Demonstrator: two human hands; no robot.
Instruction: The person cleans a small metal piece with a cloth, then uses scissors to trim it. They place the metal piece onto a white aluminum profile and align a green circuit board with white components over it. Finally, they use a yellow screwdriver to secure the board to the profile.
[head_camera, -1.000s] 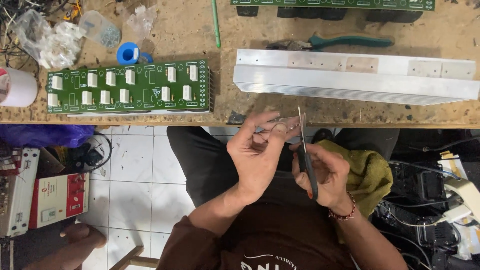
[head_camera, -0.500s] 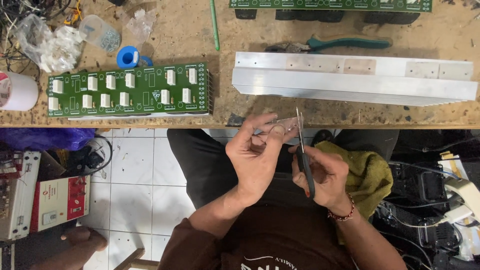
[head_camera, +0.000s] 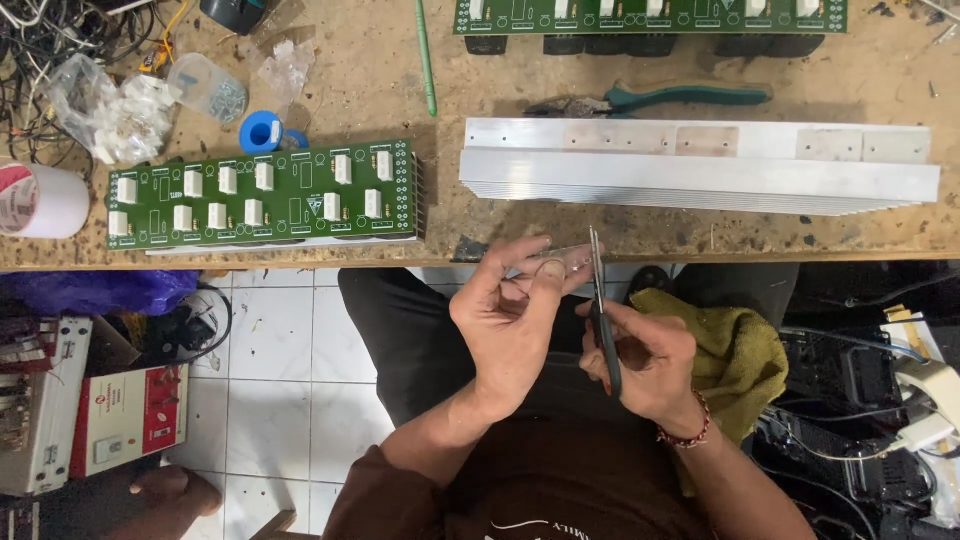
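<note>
The thin clear strip (head_camera: 562, 258) sat pinched at the fingertips of the left hand (head_camera: 510, 325), held in the air above the lap, just below the near edge of the wooden workbench (head_camera: 700, 240). What the strip was made of could not be told; it looked like a sliver of transparent film or insulating sheet.

The scissors (head_camera: 600, 300) stood upright just to the right of that pinch, blades pointing toward the bench and very close to the left thumb and forefinger. A cut taken this near the fingertips could have nicked the skin, because the strip was small and left little margin between blade and finger. The sliver could also have slipped out of the pinch and dropped to the tiled floor (head_camera: 280, 340) below, since nothing lay beneath the hands to catch it.

The left hand was closed to a pinch on the strip, its other fingers loosely curled. The right hand (head_camera: 645, 365) was wrapped around the scissors' dark handles; the blades appeared nearly together, though how far they gaped could not be told.

Beyond the hands, a yellow-green cloth (head_camera: 735, 355) lay on the lap to the right. Further ahead on the bench lay a finned aluminium heatsink (head_camera: 700, 170), and to the left a green circuit board (head_camera: 260, 195) with white components.
</note>
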